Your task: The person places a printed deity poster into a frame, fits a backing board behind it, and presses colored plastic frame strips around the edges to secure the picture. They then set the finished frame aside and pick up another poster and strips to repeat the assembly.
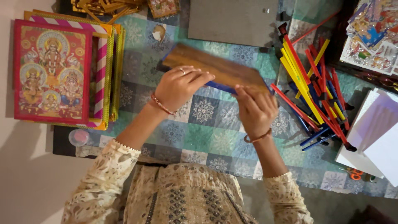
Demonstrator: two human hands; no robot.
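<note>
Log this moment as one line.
left hand: grips brown board | right hand: grips board's other end | blue strip under board | coloured sticks at right

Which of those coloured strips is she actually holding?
The blue strip, pinched with the brown board between her left hand and right hand. The other red, yellow and blue strips lie loose in a heap at right.

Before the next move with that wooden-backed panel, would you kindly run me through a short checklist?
1. Left hand on the brown panel, fingers over its near edge: ok.
2. Right hand at the panel's right end: ok, though its grip is partly hidden.
3. Blue strip along the panel's lower edge fully seated: cannot tell.
4. Panel sharp enough to judge its tilt: not ok, blurred.
5. Pile of red, yellow and blue strips beside the right hand: ok.
</note>
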